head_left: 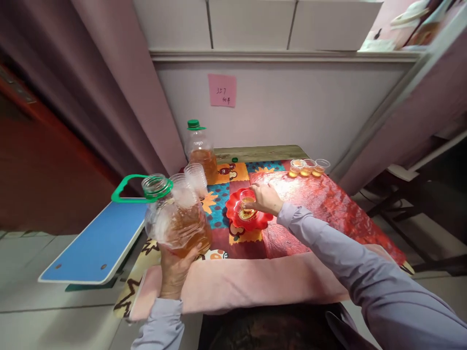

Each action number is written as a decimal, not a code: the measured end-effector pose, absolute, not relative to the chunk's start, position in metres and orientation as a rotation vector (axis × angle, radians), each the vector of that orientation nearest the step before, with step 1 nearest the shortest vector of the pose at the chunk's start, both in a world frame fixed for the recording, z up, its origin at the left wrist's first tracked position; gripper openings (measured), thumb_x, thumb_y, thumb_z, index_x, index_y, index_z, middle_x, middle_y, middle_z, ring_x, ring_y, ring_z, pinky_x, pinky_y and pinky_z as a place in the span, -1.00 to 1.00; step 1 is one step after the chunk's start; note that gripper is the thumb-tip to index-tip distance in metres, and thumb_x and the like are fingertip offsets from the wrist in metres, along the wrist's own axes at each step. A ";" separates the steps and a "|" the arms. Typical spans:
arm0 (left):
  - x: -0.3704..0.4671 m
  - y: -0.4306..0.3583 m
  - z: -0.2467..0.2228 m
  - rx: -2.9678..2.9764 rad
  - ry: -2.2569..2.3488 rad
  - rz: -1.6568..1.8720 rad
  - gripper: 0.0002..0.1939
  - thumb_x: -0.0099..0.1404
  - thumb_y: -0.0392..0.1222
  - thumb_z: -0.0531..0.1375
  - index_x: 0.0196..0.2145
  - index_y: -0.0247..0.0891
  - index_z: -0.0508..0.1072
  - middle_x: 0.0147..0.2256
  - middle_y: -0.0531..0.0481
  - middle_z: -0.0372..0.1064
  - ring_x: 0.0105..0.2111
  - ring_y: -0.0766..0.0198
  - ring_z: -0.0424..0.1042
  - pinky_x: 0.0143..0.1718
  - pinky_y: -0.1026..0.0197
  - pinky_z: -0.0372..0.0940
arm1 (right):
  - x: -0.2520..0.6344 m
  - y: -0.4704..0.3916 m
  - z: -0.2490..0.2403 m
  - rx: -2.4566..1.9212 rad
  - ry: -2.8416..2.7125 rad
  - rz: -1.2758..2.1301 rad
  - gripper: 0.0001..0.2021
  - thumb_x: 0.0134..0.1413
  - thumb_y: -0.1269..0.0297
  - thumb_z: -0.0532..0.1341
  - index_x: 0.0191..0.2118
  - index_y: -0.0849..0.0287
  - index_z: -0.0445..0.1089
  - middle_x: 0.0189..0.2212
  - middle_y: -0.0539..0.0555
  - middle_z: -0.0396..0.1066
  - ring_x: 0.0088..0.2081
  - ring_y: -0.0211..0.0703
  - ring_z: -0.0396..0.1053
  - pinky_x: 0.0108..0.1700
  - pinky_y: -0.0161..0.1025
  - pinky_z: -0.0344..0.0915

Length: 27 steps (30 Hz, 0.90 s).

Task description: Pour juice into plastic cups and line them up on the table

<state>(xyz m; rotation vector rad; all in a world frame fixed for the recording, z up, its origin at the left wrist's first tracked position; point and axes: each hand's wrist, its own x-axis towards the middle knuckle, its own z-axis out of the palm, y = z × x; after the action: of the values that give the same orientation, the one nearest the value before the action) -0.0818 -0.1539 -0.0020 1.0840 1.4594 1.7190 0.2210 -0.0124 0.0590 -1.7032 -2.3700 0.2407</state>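
My left hand [175, 270] is wrapped round the lower part of a big clear jug [182, 228] of amber liquid. The jug has no cap on its mouth, and a green handle juts out to the left. With my right hand [266, 198] I grip a small clear cup [247, 200] holding some amber liquid, over a red scalloped plate [233, 214]. Stacked clear cups [196, 179] stand just behind the jug. Several small cups [307, 167] with amber liquid are grouped at the table's back right.
A second jug [203, 158] with a green cap stands at the back left. Near it lies a small green cap [235, 160]. A pink cloth [255, 282] covers the table's front edge. A blue board [98, 243] is at the left.
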 end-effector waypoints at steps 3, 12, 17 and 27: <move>-0.080 -0.151 0.001 1.054 1.476 1.743 -0.04 -0.19 -0.18 0.67 0.17 -0.09 0.45 0.08 -0.13 0.61 0.13 -0.18 0.57 0.33 -0.33 0.33 | 0.221 -0.010 0.057 -1.713 -2.356 0.230 -0.38 0.15 -0.22 0.47 0.11 0.18 0.53 0.22 0.42 0.50 0.23 0.39 0.48 0.39 0.30 0.21; -0.075 -0.150 0.010 1.095 1.503 1.739 -0.07 -0.11 -0.15 0.65 0.21 -0.12 0.45 0.15 -0.14 0.58 0.21 -0.16 0.52 0.39 -0.29 0.24 | 0.217 -0.013 0.050 -1.578 -2.378 0.191 -0.41 0.11 -0.12 0.52 0.08 0.23 0.52 0.30 0.45 0.42 0.31 0.36 0.39 0.48 0.40 0.01; -0.073 -0.147 0.011 1.081 1.469 1.717 -0.03 -0.16 -0.13 0.66 0.22 -0.10 0.49 0.18 -0.18 0.56 0.23 -0.20 0.49 0.41 -0.33 0.22 | 0.224 -0.010 0.051 -1.382 -2.317 0.157 -0.34 0.06 -0.14 0.54 0.10 0.25 0.50 0.34 0.48 0.38 0.38 0.36 0.33 0.52 0.44 -0.14; -0.078 -0.146 0.005 1.039 1.561 1.693 -0.09 -0.21 -0.06 0.66 0.14 -0.04 0.54 0.08 -0.09 0.59 0.22 -0.28 0.48 0.41 -0.43 0.18 | 0.333 0.067 0.070 -1.795 -2.037 0.119 -0.37 0.17 -0.25 0.42 0.09 0.20 0.55 0.37 0.39 0.36 0.35 0.24 0.35 0.42 0.21 0.14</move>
<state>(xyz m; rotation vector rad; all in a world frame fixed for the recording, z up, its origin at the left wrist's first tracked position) -0.0775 -0.1456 0.0046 1.0390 1.5608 1.6925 0.3326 0.0666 0.0698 -1.7953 -2.0371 0.1194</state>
